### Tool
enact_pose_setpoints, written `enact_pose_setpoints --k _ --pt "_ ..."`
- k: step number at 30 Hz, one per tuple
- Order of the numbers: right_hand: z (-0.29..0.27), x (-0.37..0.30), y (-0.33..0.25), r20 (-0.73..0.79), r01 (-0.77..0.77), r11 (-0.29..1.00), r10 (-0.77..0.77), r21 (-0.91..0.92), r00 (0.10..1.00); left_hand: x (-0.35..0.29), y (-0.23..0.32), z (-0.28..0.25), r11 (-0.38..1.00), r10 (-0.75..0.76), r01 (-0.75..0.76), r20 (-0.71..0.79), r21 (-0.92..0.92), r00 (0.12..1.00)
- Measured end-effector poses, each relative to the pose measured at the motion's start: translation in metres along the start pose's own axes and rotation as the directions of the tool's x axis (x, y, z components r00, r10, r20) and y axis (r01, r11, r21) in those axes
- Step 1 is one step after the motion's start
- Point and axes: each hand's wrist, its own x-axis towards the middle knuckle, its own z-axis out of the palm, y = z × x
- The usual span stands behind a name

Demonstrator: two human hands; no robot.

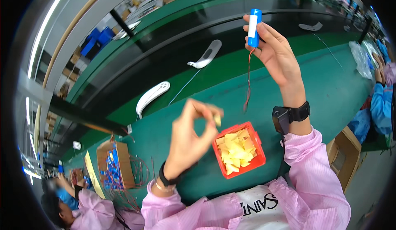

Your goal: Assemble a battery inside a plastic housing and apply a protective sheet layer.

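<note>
My right hand (277,52) is raised and grips a blue cylindrical battery cell (254,27) with a white wrap on its side; thin red and dark wires (248,81) hang down from it. My left hand (190,137) is lifted above the green table (330,90), its thumb and fingers pinched on a small yellow piece (217,120). Below and between my hands sits a red plastic bin (258,158) filled with several yellow pieces (236,149).
A cardboard box (123,164) of blue cells with red wires stands at the left, near a person in pink. White curved plastic shells (152,96) (207,55) lie on the conveyor belt. Another cardboard box (344,151) sits at the right, with people beyond it.
</note>
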Motion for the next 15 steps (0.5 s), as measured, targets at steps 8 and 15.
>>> enact_pose_setpoints --k 8,15 --pt "-0.018 0.004 -0.014 -0.041 -0.016 0.997 0.013 -0.075 0.999 0.000 -0.026 0.023 0.946 -0.041 -0.152 0.573 0.285 0.819" --pt "-0.043 -0.002 -0.040 -0.153 0.067 0.977 -0.099 -0.205 0.983 0.174 -0.121 0.006 0.824 -0.037 0.057 -0.048 0.564 0.998"
